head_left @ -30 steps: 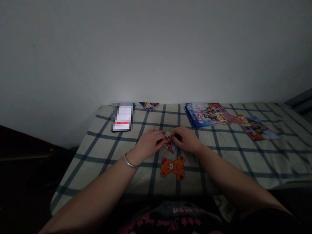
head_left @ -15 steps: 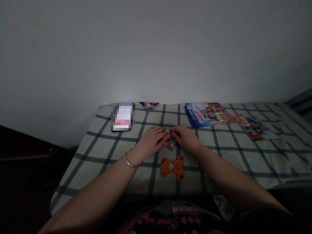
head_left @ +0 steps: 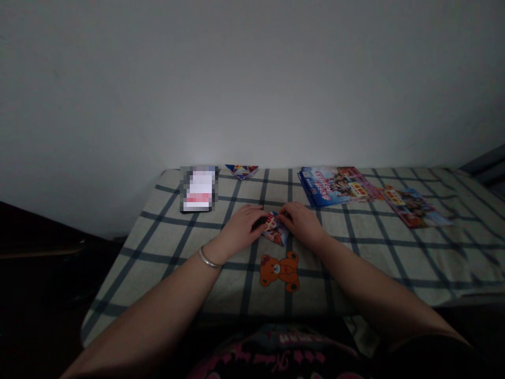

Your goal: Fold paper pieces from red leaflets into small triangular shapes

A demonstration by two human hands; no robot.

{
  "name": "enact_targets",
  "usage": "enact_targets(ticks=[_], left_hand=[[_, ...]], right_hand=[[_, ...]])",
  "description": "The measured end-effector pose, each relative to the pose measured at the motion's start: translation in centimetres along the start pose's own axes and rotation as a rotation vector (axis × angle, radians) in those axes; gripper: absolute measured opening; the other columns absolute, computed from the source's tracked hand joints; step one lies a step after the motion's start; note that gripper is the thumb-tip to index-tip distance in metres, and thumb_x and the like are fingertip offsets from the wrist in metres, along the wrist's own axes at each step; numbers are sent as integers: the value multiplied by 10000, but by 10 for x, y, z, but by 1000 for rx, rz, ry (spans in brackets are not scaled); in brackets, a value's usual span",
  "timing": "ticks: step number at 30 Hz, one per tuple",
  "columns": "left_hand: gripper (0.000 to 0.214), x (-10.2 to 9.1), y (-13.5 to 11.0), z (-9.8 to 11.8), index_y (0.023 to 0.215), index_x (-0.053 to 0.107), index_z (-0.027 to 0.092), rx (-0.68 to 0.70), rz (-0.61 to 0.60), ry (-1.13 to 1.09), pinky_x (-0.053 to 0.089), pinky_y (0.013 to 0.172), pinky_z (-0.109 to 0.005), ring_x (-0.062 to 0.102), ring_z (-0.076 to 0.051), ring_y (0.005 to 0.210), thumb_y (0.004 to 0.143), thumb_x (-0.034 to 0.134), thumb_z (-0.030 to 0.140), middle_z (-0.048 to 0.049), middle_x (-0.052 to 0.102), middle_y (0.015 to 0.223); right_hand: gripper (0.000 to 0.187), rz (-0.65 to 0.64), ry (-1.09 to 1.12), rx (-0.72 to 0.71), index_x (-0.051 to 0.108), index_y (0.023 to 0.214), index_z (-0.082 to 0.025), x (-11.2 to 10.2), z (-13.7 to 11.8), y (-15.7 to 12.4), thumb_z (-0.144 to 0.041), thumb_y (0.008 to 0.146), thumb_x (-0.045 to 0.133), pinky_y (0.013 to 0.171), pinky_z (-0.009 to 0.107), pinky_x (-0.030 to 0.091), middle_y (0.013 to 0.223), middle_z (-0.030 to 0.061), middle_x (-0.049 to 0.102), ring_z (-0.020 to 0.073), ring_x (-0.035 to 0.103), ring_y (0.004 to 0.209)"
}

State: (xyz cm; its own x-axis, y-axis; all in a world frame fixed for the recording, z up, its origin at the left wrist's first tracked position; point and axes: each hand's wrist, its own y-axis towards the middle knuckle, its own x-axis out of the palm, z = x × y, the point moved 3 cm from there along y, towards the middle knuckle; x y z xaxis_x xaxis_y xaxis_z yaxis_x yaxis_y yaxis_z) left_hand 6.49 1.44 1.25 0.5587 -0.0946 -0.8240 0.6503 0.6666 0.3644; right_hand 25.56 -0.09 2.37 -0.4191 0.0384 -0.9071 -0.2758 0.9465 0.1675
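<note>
A small folded piece of printed paper (head_left: 275, 230), red, white and blue, lies on the checked cloth (head_left: 169, 247) at the middle of the table. My left hand (head_left: 240, 227), with a silver bangle on its wrist, pinches the paper's left side. My right hand (head_left: 303, 225) pinches its right side, fingertips pressed on the top fold. Both hands rest on the cloth just beyond an orange bear print (head_left: 280, 270).
A phone with a lit screen (head_left: 198, 189) lies at the back left. Another folded paper shape (head_left: 241, 171) sits by the wall. A stack of blue printed leaflets (head_left: 335, 185) and a red leaflet (head_left: 414, 206) lie at the back right. The table's left edge drops into darkness.
Both hands have shifted slightly on the folded paper, with the fingertips working along its top edge. The paper has turned a little under them. Nothing else has moved.
</note>
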Motion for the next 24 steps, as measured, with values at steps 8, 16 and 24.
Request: enact_targets(ticks=[8, 16, 24], left_hand=[[308, -2, 2, 2, 1190, 600, 196, -29, 33, -28, 482, 1014, -443, 602, -245, 1124, 887, 629, 246, -73, 666, 1172], [257, 1, 1, 5, 1192, 603, 204, -15, -6, 71, 472, 1034, -470, 575, -242, 1185, 961, 557, 308, -87, 652, 1222], [257, 4, 2, 8, 1199, 625, 193, 40, -7, 149, 473, 1035, -431, 572, -231, 1180, 981, 534, 298, -67, 667, 1186]], right_hand=[[98, -7, -48, 11, 613, 899, -186, 1, -5, 1, -259, 950, 571, 820, 312, 423, 946, 60, 667, 211, 593, 934], [74, -17, -50, 67, 613, 903, -198, 4, -5, 4, -258, 938, 589, 773, 301, 422, 932, 53, 677, 201, 612, 910], [59, -13, -61, 71, 614, 903, -203, 5, -3, 5, -242, 931, 579, 749, 293, 420, 937, 50, 693, 201, 631, 895]])
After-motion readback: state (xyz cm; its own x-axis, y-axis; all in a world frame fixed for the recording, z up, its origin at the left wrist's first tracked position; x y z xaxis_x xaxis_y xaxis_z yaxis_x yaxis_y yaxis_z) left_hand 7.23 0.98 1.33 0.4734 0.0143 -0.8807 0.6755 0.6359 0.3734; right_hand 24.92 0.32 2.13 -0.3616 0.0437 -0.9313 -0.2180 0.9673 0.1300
